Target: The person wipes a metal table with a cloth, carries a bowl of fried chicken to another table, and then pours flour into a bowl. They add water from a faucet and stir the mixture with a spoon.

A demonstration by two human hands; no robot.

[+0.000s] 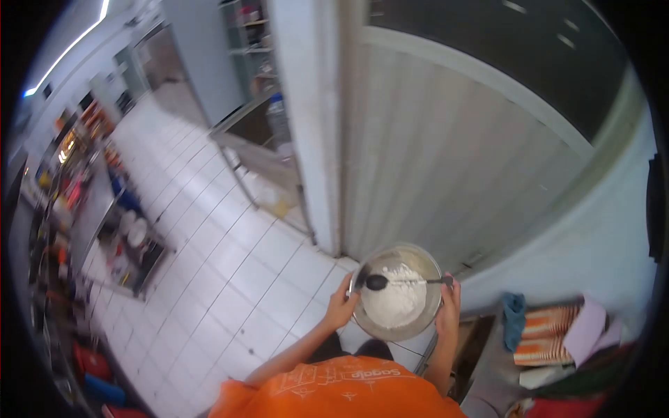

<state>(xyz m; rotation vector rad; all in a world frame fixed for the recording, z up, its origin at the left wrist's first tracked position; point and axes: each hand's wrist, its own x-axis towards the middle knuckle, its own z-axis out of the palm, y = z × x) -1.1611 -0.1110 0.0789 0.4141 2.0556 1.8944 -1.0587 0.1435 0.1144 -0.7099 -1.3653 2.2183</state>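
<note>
Both my hands carry a round metal bowl [433, 317] in front of my orange shirt. White flour [394, 305] is heaped inside it. My left hand [342, 304] grips the bowl's left rim, its thumb near the edge. On the opposite side, my right hand [448, 306] clasps the rim beside the handle end of a spoon. The spoon [377, 282] has a dark round head and lies across the bowl over the flour. Whether my right fingers also pin its handle is hard to make out.
White floor tiles [202, 230] stretch ahead to the left. A metal worktable [94, 209] crowded with kitchen items runs along the left. A pale corrugated panel [446, 153] stands ahead. At right, a counter bears a striped orange cloth [547, 334] and a blue cloth [513, 320].
</note>
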